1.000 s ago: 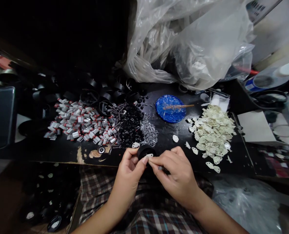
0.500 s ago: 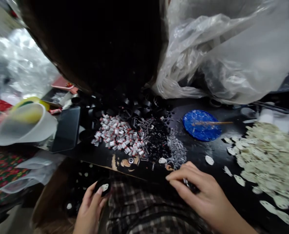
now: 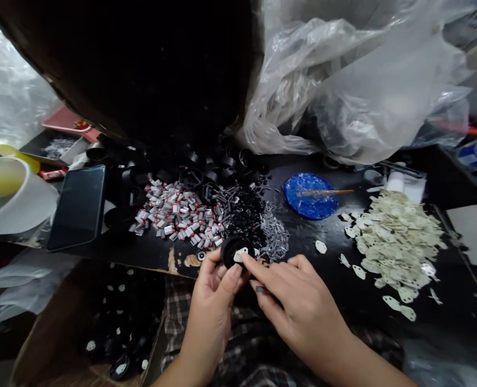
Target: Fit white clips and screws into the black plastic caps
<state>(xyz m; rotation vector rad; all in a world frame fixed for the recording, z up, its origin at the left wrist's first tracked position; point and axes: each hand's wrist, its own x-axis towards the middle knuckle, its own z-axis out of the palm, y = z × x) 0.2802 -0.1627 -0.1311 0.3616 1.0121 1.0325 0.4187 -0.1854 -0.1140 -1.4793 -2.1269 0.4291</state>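
My left hand (image 3: pixel 214 293) is closed round a round black cap (image 3: pixel 233 251) held over the front edge of the black table (image 3: pixel 335 301). A small white plate (image 3: pixel 240 254) sits in the cap. My right hand (image 3: pixel 290 301) reaches in from the right with its index fingertip pressed on that plate, the other fingers curled, and something small and dark tucked under them. A pile of white-and-red pieces (image 3: pixel 174 217), black bits (image 3: pixel 244 212) and grey pins (image 3: pixel 276 236) lies just beyond the hands.
A heap of cream plates (image 3: pixel 395 242) lies at the right. A blue dish with a stick (image 3: pixel 311 195) stands mid-table. Clear plastic bags (image 3: pixel 351 97) rise behind. A dark phone (image 3: pixel 79 207) and a white bowl (image 3: pixel 8 196) are left. A box of finished black caps (image 3: pixel 113 333) sits below left.
My left hand rose from the box at the lower left with a cap and met my right hand at the table's front edge. The view swung back rightward.
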